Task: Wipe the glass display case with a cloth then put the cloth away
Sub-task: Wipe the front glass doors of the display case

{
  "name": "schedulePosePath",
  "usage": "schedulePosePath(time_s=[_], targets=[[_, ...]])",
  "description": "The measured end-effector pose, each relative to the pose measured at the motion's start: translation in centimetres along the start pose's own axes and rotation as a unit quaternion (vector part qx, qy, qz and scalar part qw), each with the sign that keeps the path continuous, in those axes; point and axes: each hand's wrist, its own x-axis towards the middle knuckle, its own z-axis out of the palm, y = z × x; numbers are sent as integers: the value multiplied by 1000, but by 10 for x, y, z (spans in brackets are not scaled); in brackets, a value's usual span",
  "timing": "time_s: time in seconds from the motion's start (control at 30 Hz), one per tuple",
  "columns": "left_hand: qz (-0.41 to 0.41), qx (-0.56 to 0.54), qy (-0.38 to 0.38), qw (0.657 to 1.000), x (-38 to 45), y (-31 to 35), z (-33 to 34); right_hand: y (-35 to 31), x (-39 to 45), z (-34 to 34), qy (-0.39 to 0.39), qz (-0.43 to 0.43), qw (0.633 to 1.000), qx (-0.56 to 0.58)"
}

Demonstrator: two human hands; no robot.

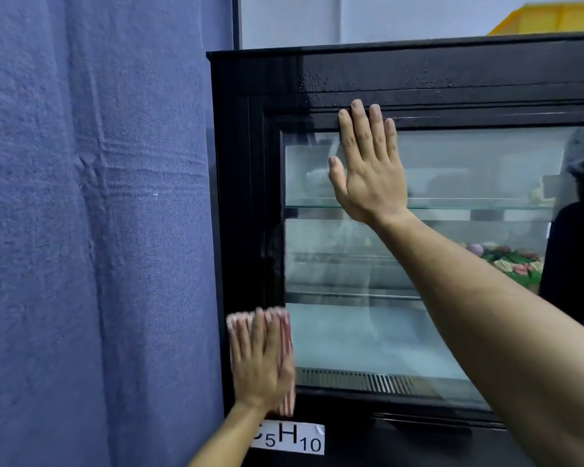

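Head view is taking in the blue curtain (98, 214) filling my left side, hanging just beside the black display case (246, 203), whose right end is running out of frame. My right hand (368, 170) is lying flat, fingers straight, against the upper glass and top frame. My left hand (262, 362), blurred, is pressing the red-striped cloth (285, 335) flat onto the case's lower left corner, fingers straight and covering most of it. Below, my wrist is partly hiding a white label (294, 438).

The left hand (262, 360) lay flat, fingers straight and blurred; the right hand (368, 166) was raised, palm forward, fingers straight and together.
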Motion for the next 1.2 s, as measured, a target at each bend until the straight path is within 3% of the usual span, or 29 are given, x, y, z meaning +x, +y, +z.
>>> schedulePosePath(time_s=[0.07, 0.13, 0.3, 0.4, 0.5, 0.63, 0.83, 0.97, 1.13, 1.2], targets=[[-35, -14, 40, 999, 49, 4, -14, 0, 0, -1, 3, 1, 1000, -1], [-29, -19, 34, 999, 49, 4, -14, 0, 0, -1, -4, 0, 1000, 4], [-46, -23, -66, 996, -83, -5, 27, 0, 1, -4, -15, 3, 1000, 1], [-56, 10, -87, 995, -98, -11, 32, -2, 1, -3, -15, 3, 1000, -10], [-36, 7, -23, 999, -21, -2, 10, -2, 0, -3, -12, 2, 1000, -7], [-9, -13, 101, 995, 150, 19, -59, -2, 0, -4, -10, -1, 1000, -5], [-35, 25, 152, 987, 343, 26, -147, -1, -1, -6, -13, -3, 1000, 3], [-45, 16, 157, 986, 382, 42, -168, 4, -13, -8, 19, 46, 998, 32], [184, 71, 102, 975, 376, 74, -157, 11, -28, -8, 31, 117, 992, 27], [177, 68, 108, 976, 384, 60, -163, 10, -27, -8, 35, 135, 990, 32]])
